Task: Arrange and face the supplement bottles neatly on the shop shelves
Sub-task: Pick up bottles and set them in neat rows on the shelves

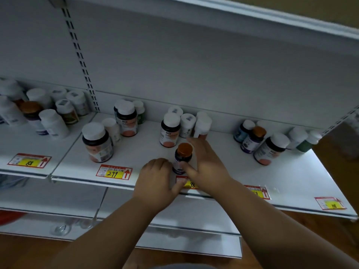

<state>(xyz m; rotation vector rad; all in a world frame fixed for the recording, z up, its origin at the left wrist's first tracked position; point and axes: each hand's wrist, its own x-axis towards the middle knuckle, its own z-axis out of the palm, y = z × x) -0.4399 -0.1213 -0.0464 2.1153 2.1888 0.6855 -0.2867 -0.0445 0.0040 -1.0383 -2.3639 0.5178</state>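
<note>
A small dark bottle with an orange cap [182,157] stands upright near the front edge of the white shelf [272,177]. My left hand [155,181] has curled fingers against the bottle's left side, and its thumb reaches across in front of the base. My right hand [206,164] is on the bottle's right side, fingers straight and pointing to the back, thumb touching its lower front. Behind stand a dark bottle with a white cap [170,131] and two white bottles [196,125].
More bottles stand loosely at the left [97,141], centre back [127,118] and right [271,148], and on the neighbouring shelf [38,113]. Price tags [113,172] line the front edge. An upper shelf [252,14] overhangs. Lower shelves sit below.
</note>
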